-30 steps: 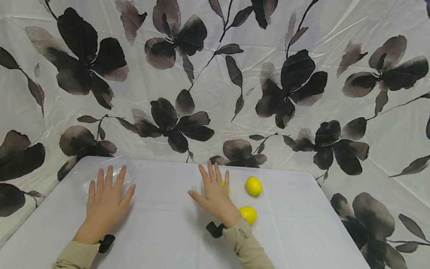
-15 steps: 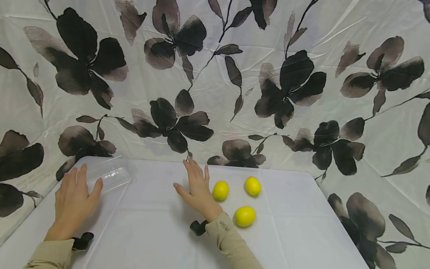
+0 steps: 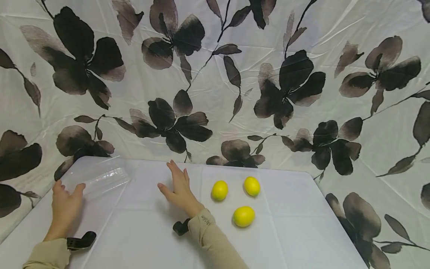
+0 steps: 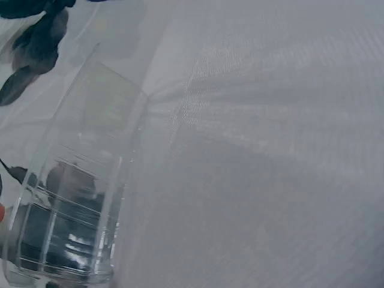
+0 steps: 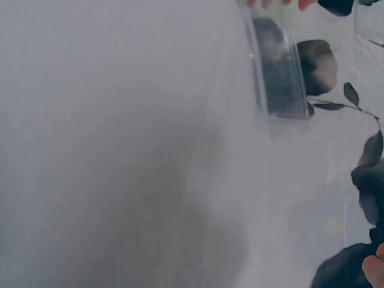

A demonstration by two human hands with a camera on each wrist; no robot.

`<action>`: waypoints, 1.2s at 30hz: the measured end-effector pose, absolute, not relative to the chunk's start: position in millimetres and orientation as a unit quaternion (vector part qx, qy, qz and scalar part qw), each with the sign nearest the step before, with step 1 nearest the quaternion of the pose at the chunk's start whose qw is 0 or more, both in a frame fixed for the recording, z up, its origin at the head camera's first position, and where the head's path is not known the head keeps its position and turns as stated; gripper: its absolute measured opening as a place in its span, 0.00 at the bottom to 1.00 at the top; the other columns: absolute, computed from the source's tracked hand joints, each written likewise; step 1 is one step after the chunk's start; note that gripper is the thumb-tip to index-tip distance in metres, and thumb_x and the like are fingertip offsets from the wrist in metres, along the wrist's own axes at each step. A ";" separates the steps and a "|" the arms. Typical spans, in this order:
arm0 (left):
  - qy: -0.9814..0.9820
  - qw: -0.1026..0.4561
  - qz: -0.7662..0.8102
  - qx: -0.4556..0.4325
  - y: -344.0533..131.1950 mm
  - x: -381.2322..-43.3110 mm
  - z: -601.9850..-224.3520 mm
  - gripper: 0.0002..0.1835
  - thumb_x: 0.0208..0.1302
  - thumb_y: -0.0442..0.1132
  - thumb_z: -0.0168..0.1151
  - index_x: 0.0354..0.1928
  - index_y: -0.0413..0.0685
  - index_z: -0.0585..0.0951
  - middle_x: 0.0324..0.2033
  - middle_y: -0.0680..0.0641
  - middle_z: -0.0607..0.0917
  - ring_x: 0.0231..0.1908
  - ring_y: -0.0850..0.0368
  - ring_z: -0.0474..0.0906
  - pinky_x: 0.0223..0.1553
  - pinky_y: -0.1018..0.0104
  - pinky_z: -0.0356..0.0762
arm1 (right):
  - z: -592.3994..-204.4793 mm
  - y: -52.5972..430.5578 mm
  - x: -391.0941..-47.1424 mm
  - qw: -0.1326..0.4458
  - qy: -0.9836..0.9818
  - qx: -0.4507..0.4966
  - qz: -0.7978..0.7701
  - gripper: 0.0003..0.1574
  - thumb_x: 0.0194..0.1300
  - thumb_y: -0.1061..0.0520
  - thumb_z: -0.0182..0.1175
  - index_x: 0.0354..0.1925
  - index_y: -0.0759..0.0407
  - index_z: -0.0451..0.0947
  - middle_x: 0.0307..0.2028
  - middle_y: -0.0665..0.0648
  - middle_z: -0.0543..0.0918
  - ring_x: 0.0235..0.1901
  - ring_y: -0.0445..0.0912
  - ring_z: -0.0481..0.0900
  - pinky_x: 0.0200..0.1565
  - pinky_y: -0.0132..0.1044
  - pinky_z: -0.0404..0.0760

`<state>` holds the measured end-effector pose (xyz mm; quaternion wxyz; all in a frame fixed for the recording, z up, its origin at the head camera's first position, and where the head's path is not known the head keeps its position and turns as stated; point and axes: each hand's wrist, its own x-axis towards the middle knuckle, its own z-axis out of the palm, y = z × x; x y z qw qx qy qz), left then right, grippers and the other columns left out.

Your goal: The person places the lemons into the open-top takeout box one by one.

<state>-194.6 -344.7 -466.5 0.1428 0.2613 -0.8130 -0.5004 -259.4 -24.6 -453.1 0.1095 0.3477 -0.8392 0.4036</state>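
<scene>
A clear plastic container [image 3: 112, 178] lies at the back left of the white table. My left hand [image 3: 64, 211] is at its left end, thumb apart from the fingers. In the right wrist view fingertips [image 5: 303, 5] show at the end of the container [image 5: 281, 75], and the left wrist view has the container [image 4: 75, 198] at its left side. Over the middle of the table my right hand [image 3: 181, 192] is held with straight fingers and the thumb spread, holding nothing. To its right lie three yellow lemons [image 3: 220, 190] [image 3: 252, 186] [image 3: 244, 216].
The white-covered table [image 3: 302, 224] ends at a back edge just behind the container and lemons. A white cloth [image 3: 231, 15] with dark printed flowers hangs behind it. Black wrist cameras [image 3: 81, 241] [image 3: 181, 227] sit at both cuffs.
My left hand has moved left, off the front of the container to its left end. The right hand has moved left, away from the lemons, which now show fully.
</scene>
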 end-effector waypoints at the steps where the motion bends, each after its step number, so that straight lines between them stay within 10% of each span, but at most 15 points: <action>1: -0.804 0.137 -0.513 0.267 -345.3 -194.6 -467.7 0.45 0.74 0.51 0.42 0.75 0.34 0.30 0.75 0.28 0.36 0.74 0.30 0.37 0.72 0.37 0.41 | -454.9 -28.3 -259.4 0.106 -0.839 0.349 0.403 0.43 0.70 0.48 0.52 0.74 0.65 0.53 0.75 0.63 0.55 0.75 0.49 0.51 0.72 0.63 0.42; 9: -0.760 0.146 -0.577 0.259 -345.0 -195.5 -474.7 0.41 0.74 0.45 0.40 0.77 0.40 0.32 0.77 0.40 0.38 0.76 0.45 0.35 0.75 0.53 0.36 | -469.4 -52.7 -258.1 0.053 -0.826 0.341 0.447 0.43 0.71 0.49 0.53 0.75 0.65 0.52 0.75 0.64 0.56 0.75 0.49 0.51 0.74 0.58 0.45; 36: -0.727 0.119 -0.627 0.252 -335.9 -191.5 -471.3 0.39 0.71 0.37 0.37 0.78 0.44 0.33 0.77 0.39 0.45 0.75 0.45 0.43 0.74 0.58 0.47 | -481.9 -116.9 -253.8 -0.150 -0.791 0.192 0.561 0.49 0.72 0.39 0.53 0.78 0.57 0.46 0.76 0.56 0.57 0.74 0.43 0.51 0.73 0.37 0.52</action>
